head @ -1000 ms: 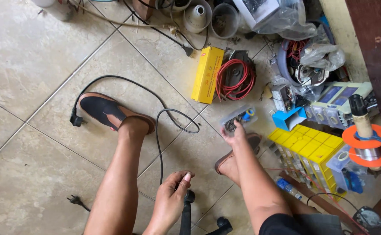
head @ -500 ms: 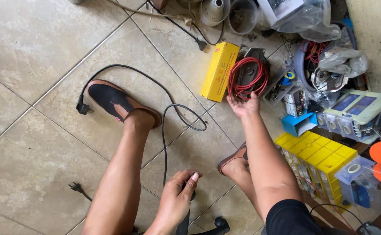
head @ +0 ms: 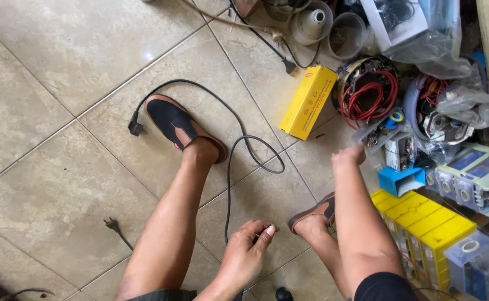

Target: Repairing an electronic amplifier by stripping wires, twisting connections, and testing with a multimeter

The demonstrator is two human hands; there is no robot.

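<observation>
Right hand (head: 349, 156) is nearer the small parts tray (head: 379, 131), just up-right of its curled grip (contents unclear). Left hand (head: 245, 252) pinches black cable (head: 229, 184), running away across the floor.

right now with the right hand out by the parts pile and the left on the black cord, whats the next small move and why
Probably close the right hand on something in the small parts tray just beyond its fingertips. It holds nothing visible, while the left hand already pins the black cord.

Yellow box (head: 308, 102), coiled red wire (head: 367, 92), yellow drawer bins (head: 423, 228), blue holder (head: 400, 180), tiled floor (head: 60, 67).
</observation>
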